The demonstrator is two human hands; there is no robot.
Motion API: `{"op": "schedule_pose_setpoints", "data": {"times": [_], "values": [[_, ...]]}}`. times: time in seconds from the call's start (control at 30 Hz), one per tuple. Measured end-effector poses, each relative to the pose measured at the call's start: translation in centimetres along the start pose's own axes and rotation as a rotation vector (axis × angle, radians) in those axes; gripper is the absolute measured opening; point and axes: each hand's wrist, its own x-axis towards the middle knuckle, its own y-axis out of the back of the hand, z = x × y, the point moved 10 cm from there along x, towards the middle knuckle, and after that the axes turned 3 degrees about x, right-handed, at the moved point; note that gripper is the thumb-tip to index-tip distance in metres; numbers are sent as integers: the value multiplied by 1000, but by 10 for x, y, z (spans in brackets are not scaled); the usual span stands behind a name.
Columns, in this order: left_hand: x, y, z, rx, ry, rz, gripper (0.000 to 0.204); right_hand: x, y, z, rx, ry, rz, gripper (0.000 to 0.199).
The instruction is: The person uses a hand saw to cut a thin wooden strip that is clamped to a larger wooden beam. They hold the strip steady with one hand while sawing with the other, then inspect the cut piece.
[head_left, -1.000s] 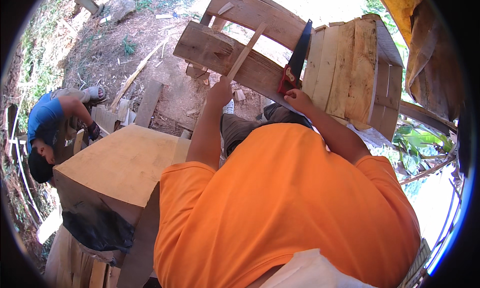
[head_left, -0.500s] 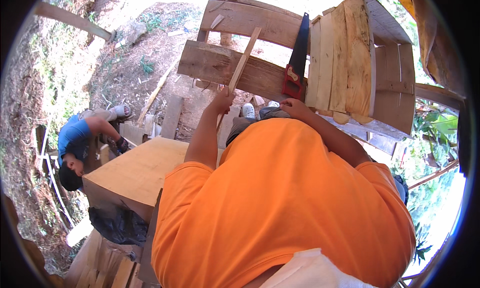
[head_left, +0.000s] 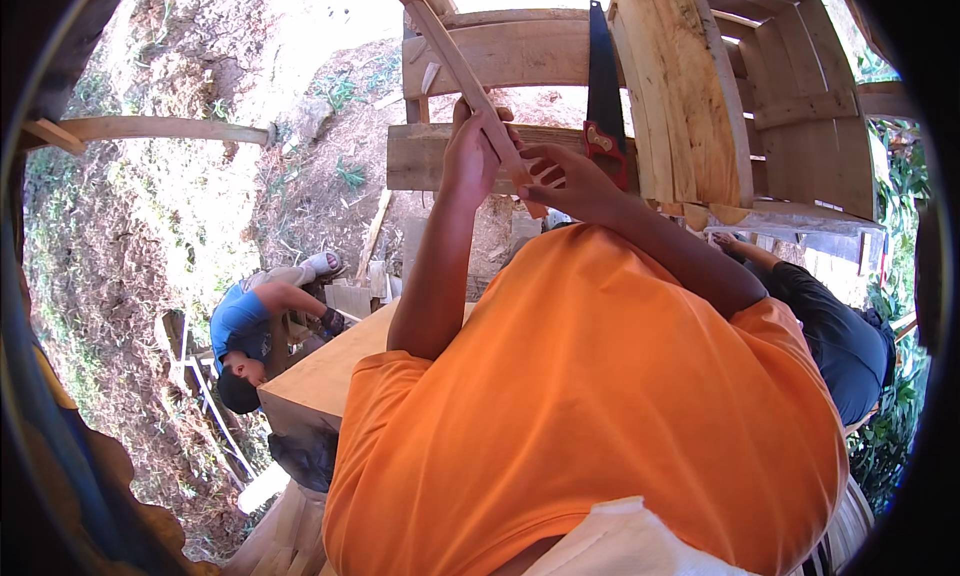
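Note:
A long thin wooden strip (head_left: 462, 68) slants up to the left in front of a frame of rough planks (head_left: 520, 51). My left hand (head_left: 472, 154) is raised and closed around the strip's lower part. My right hand (head_left: 572, 183) sits just right of it, fingers pinching the strip's bottom end. A hand saw (head_left: 603, 71) with a dark blade and a red handle (head_left: 603, 144) stands upright in the frame, right behind my right hand and apart from it. My orange shirt fills the lower middle of the view.
A person in a blue shirt (head_left: 243, 323) crouches at lower left beside a pale wooden box (head_left: 325, 374). Another person in a dark shirt (head_left: 838, 338) bends at the right under a plank crate (head_left: 700, 96). Bare sloping earth lies to the left.
My right hand has come off the saw's red handle and moved left to the strip's lower end. The saw stays standing in the frame. The view has tilted and moved closer.

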Motion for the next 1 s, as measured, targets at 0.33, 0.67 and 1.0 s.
{"op": "schedule_pose_setpoints", "data": {"times": [0.33, 0.67, 1.0], "values": [[-12, -31, 30, 77, -133, 218, 41, -3, 23, -6, 171, -39, 20, 45], [-13, -35, 36, -3, -167, 114, 35, -14, 56, 6, 205, 14, 210, 40], [-11, -30, 42, 126, -189, 153, 38, -18, 48, 25, 411, -48, 64, 43]]}}
